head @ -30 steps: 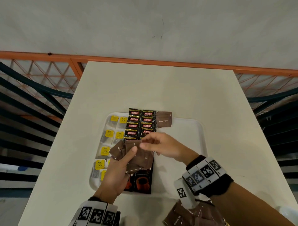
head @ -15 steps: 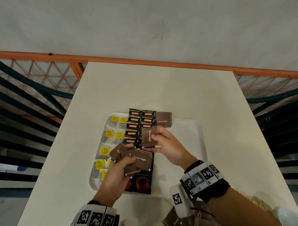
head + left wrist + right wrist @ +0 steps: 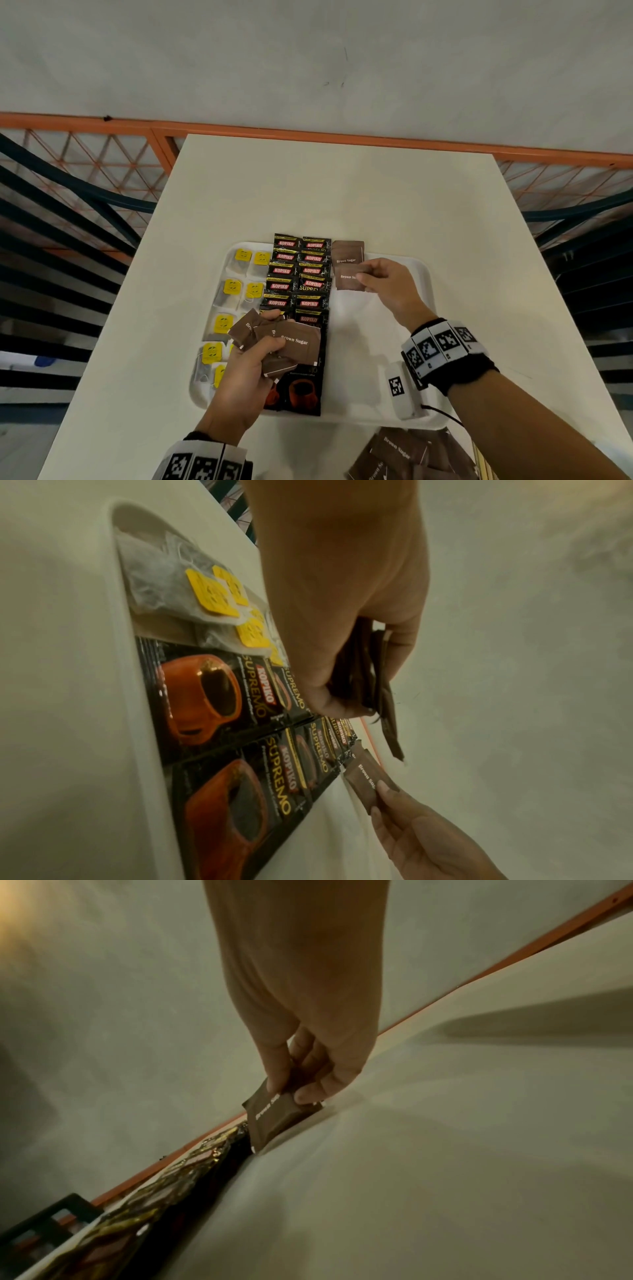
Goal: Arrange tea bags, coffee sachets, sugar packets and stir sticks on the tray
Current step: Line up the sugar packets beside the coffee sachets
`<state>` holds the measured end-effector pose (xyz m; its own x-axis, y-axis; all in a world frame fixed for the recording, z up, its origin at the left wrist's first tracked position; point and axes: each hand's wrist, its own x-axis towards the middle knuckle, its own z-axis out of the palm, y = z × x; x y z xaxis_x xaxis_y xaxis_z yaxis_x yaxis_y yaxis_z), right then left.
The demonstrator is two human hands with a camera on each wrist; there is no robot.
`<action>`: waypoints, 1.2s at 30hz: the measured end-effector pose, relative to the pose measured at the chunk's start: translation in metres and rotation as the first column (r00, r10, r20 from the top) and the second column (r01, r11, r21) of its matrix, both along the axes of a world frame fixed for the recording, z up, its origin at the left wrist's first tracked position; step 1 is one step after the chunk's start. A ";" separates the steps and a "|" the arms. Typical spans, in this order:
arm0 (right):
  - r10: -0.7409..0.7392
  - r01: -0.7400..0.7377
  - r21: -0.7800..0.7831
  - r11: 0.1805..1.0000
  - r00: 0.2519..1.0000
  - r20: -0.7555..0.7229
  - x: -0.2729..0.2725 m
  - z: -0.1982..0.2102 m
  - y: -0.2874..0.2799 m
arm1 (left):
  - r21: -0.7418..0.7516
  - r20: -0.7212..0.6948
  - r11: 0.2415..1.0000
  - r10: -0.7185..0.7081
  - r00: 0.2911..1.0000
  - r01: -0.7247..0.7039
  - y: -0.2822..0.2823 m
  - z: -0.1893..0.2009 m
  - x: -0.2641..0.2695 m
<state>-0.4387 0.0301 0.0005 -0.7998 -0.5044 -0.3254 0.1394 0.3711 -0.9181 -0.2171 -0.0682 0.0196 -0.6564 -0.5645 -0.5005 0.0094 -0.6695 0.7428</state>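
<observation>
Our right hand (image 3: 387,284) pinches a single brown sugar packet (image 3: 346,280) between thumb and fingers (image 3: 279,1069), holding it by its near edge so the printed face stays up as we lower it onto the tray (image 3: 394,346), just below the packet already laid (image 3: 347,253) at the far edge; whether it touches the tray floor yet, we cannot tell. We judge this starts a third column, set right beside the coffee sachets (image 3: 298,274) so the rows stay tight and leave the bare right side of the tray free, probably for stir sticks. Our left hand (image 3: 248,373) curls round a fanned stack of sugar packets (image 3: 281,342), thumb pressed on top, hovering over the nearer sachets to feed the right hand one at a time. Further left, the tea bags (image 3: 236,291) with yellow tags fill two columns along the tray's left side. The tray sits on the pale worktop (image 3: 342,192), and near its front edge more sugar packets (image 3: 400,455) lie in a loose heap, waiting within reach of the right arm.
</observation>
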 end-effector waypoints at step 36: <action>0.020 0.083 0.206 0.975 0.891 -0.454 -0.001 -0.014 -0.013 | -0.024 -0.032 0.999 -0.036 0.999 0.035 -0.002 0.001 0.000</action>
